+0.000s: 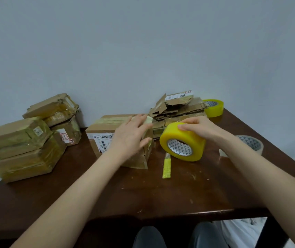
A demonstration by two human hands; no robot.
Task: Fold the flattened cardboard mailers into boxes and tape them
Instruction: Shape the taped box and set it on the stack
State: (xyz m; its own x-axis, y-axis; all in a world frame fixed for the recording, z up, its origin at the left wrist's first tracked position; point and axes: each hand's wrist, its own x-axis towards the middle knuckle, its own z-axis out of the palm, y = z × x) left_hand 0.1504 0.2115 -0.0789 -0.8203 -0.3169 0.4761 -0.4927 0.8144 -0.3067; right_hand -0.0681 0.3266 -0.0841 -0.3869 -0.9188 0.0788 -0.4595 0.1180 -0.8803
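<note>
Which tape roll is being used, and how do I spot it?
Look at the brown table, just right of the middle box under the left hand. The right hand grips the tape roll there: thick, bright yellow, its hole facing us, while the far-corner roll and the thin pale roll lie flat, untouched.

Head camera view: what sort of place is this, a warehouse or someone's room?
Likely a makeshift packing corner in a room, not a warehouse: one dark wooden table against a bare wall, taped cardboard boxes stacked on it, a pile of flattened mailers and a yellow tape roll.
</note>
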